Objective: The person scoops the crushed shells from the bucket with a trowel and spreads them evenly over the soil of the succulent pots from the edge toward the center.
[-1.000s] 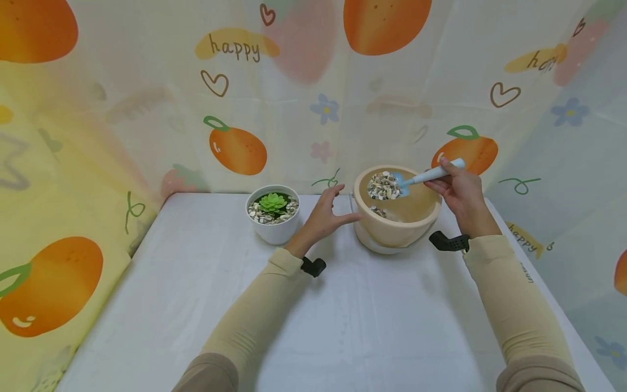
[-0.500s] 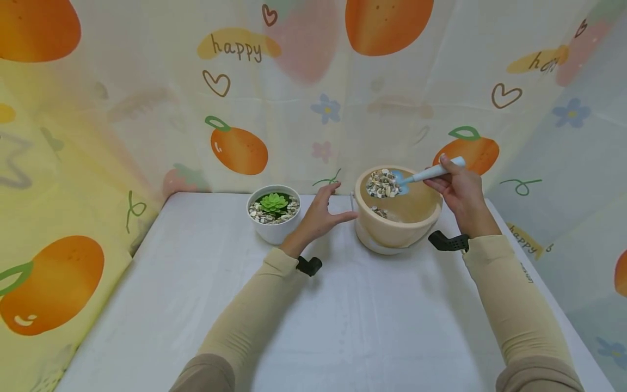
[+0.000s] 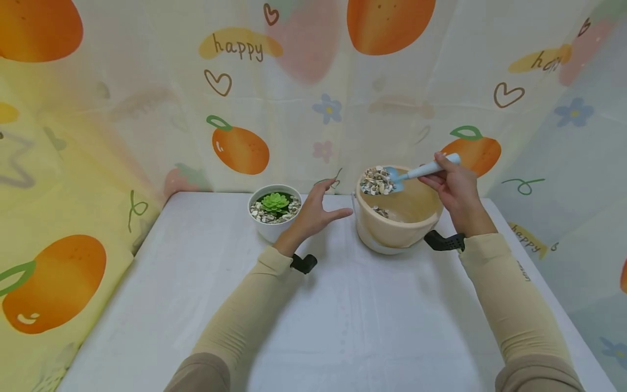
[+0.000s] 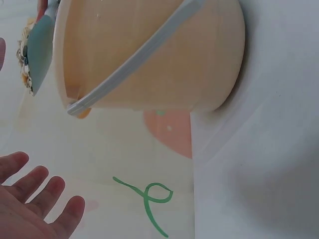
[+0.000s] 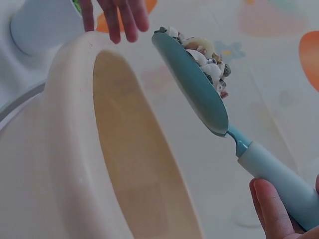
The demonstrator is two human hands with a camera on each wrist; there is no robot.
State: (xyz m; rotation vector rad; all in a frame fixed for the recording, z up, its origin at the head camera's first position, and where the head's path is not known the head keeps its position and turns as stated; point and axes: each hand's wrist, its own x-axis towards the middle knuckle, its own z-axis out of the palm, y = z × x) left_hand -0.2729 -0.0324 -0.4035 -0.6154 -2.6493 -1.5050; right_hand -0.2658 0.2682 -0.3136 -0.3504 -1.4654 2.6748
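Note:
My right hand (image 3: pixel 455 188) grips the pale blue handle of a small hand shovel (image 5: pixel 199 92), whose blue blade carries a heap of small shells and pebbles (image 3: pixel 377 181). The loaded blade hangs above the left part of a beige bucket (image 3: pixel 397 237), apart from its rim. Some pebbles (image 3: pixel 380 211) lie inside the bucket. Between the bucket and a white plant pot (image 3: pixel 271 232) is my left hand (image 3: pixel 313 215), thumb and fingers spread, holding nothing. A green succulent (image 3: pixel 275 203) sits in that pot, ringed by pebbles; the left wrist partly covers the pot's right side.
A white cloth covers the table (image 3: pixel 343 326), and both vessels stand towards its back edge. Behind it hangs a curtain (image 3: pixel 294 120) printed with oranges, hearts and flowers. The bucket's grey carrying handle (image 4: pixel 137 57) hangs down against its side.
The right hand has carried the loaded shovel slightly left, towards the bucket's left rim. My left hand has drawn back a little to the left, away from the bucket.

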